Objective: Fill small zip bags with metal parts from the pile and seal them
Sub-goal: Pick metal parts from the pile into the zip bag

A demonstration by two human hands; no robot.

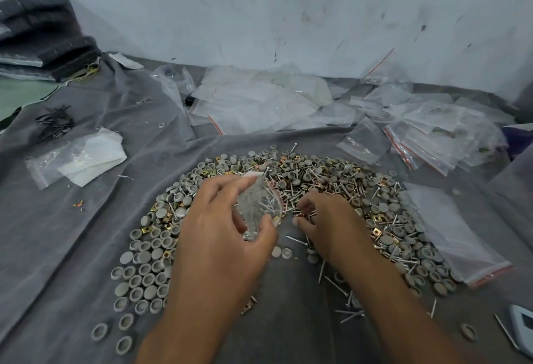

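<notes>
step: filling | left hand [222, 236] holds zip bag [259, 205] open, nails inside | right hand [326, 219] pinching parts from pile [317, 179] | next: drop in, seal

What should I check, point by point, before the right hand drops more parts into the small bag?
1. Small zip bag is held by the left hand: ok.
2. Bag mouth open, facing the right hand: ok.
3. Nails already inside the bag: ok.
4. Right hand holds parts: cannot tell; its fingers are curled in the pile.
5. Correct number of parts in the bag: cannot tell.
6. Spare empty bags within view on the grey cloth: ok.
</notes>
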